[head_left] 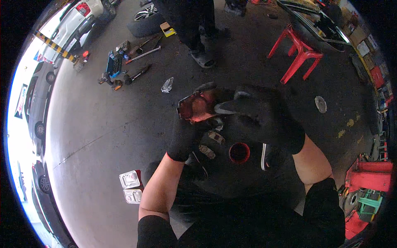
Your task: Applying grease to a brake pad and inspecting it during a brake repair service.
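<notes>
Both my hands wear dark gloves and meet in front of me. My left hand (186,134) is closed on the near side of a flat reddish piece with dark edges (197,106); its exact kind I cannot make out. From the right, my right hand (260,113) reaches to that piece, fingers bent, a grey tip near its right edge. Whether this hand holds anything is too dark to tell. Below them on the floor lie two worn brake pads (207,151). A round red tub with dark contents (239,153) stands beside the pads, to their right.
Two silvery packs (130,179) lie near my left forearm. A red plastic stool (295,53) stands far right. Another person's leg and shoe (203,60) are ahead. Tools and a blue tool tray (113,64) lie far left, near a wheel (144,22). Red equipment (368,175) is at right.
</notes>
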The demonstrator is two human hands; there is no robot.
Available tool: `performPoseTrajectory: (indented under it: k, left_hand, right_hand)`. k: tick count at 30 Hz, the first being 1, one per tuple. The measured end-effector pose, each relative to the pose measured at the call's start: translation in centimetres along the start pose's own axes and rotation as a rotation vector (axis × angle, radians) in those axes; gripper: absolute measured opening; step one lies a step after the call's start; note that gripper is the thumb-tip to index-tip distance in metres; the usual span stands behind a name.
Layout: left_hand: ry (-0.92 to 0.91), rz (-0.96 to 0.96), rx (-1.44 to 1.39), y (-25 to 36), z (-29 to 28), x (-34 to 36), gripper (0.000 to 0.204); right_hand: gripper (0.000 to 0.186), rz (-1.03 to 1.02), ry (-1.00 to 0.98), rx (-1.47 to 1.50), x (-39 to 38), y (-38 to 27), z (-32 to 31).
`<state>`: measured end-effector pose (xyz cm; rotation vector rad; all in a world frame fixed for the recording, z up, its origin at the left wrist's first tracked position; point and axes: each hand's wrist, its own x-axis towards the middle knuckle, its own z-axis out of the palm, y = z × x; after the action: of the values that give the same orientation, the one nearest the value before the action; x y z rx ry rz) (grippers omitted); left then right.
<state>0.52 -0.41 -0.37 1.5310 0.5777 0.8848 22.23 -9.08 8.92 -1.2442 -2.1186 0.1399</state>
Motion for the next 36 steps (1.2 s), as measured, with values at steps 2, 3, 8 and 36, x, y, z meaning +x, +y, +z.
performPoseTrajectory:
  k: [2,3,8,36]
  left_hand:
    - [-0.052,0.042,0.145,-0.1,-0.3,0.9,0.041]
    - [-0.102,0.083,0.293,-0.1,-0.4,1.2,0.041]
    - [-0.067,-0.125,-0.561,2.1,1.0,0.6,0.045]
    - [0.152,0.122,0.028,2.1,1.8,-0.6,0.066]
  right_hand:
    - [0.042,-0.036,0.013,0.03,0.5,-0.1,0.0]
    - [0.043,-0.072,0.026,0.063,0.7,-0.2,0.0]
    - [0.049,0.041,-0.002,-0.031,0.2,-0.3,-1.0]
    - [0.057,0.091,0.026,-0.01,0.8,-1.4,1.4]
